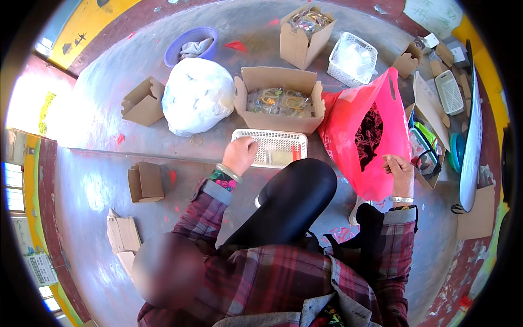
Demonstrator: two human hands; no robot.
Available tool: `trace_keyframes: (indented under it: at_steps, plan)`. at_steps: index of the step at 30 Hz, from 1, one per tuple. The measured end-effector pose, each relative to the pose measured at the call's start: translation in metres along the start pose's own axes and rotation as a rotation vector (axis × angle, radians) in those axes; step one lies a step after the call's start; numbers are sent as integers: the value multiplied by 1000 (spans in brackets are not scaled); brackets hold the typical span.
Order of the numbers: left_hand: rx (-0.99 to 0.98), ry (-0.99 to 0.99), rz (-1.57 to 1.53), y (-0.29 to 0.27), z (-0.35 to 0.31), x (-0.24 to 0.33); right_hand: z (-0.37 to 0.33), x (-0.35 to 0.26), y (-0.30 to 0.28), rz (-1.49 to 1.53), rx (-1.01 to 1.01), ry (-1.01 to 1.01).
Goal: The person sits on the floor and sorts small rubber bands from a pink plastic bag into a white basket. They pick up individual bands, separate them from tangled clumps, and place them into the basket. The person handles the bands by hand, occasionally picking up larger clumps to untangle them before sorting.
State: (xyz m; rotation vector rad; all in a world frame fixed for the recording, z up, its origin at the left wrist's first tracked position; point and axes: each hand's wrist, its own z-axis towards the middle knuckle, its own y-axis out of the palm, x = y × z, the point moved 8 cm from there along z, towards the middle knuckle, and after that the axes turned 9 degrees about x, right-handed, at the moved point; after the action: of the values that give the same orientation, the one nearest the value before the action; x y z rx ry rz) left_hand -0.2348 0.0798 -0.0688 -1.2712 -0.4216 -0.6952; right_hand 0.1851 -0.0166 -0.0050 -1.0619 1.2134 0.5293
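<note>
My left hand is curled closed by the left end of a low white plastic basket. Whatever its fingers hold, if anything, is hidden. In the basket lie a flat clear packet and a red strip. My right hand is pinched closed at the right side of a large pink plastic bag; what is between the fingertips is too small to make out. The bag gapes, showing a mass of dark looped bands. Behind the basket, an open cardboard box holds clear packets of coloured bands.
A stuffed white bag, purple basin and small boxes stand left. Farther back are a tall carton and white basket. More boxes and a teal round item crowd the right. My knee rises between my hands.
</note>
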Motion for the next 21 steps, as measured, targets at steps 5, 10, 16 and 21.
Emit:
trace_keyframes:
  at_steps: [5, 10, 16, 21]
  plan:
    - [-136, -204, -30, 61, -39, -60, -15, 3, -8, 110, 72, 44]
    - [-323, -135, 130, 105, -26, -63, -41, -8, 8, 45, 29, 29]
    - [-511, 54, 293, 154, -13, -36, -33, -6, 13, -27, -8, 11]
    - [-588, 109, 416, 169, -13, -29, -33, -6, 14, -21, -22, 25]
